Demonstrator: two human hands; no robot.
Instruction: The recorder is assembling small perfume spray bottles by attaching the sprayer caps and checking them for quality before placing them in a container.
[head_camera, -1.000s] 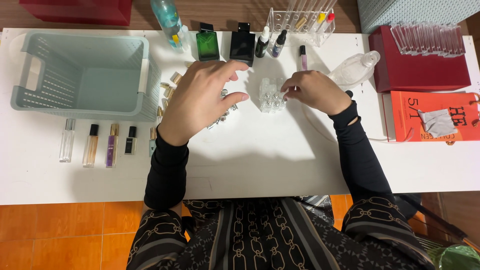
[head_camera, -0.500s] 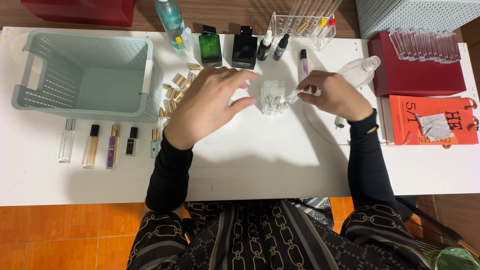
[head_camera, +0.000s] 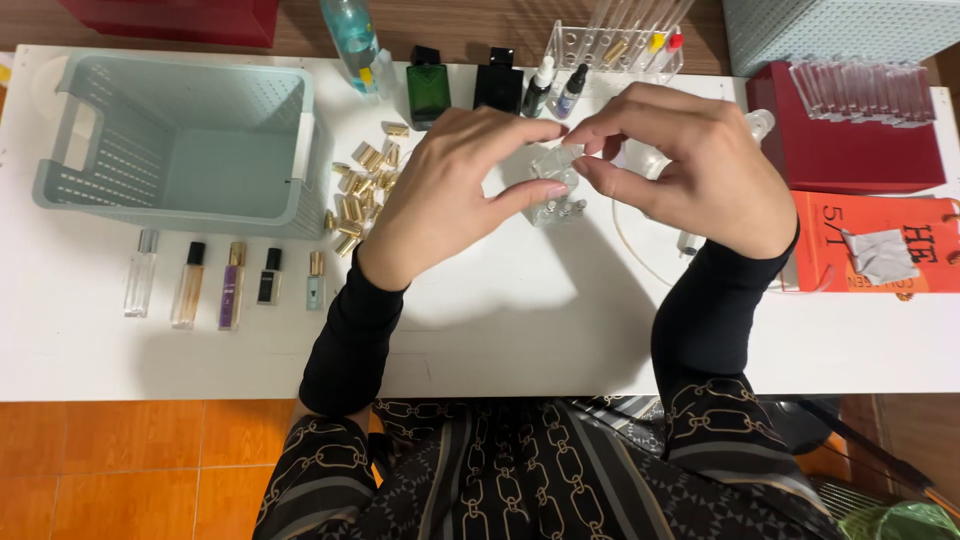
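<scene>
My left hand (head_camera: 440, 185) and my right hand (head_camera: 690, 165) meet above the white table (head_camera: 500, 320), both pinching one small clear glass vial (head_camera: 556, 160) between thumb and fingers. Just below them a cluster of several small clear vials (head_camera: 558, 208) stands on the table. A heap of gold caps (head_camera: 362, 190) lies left of my left hand.
A pale blue basket (head_camera: 170, 140) sits at the left, with several slim sample bottles (head_camera: 220, 285) laid in a row before it. Green (head_camera: 428, 85) and black (head_camera: 497, 82) bottles and a clear tube rack (head_camera: 615, 45) line the back. A red box (head_camera: 850, 140) and orange box (head_camera: 880, 245) are at right.
Both hands have lifted from the table and come together, raising one clear vial above the cluster; the right hand moved left toward the left hand.
</scene>
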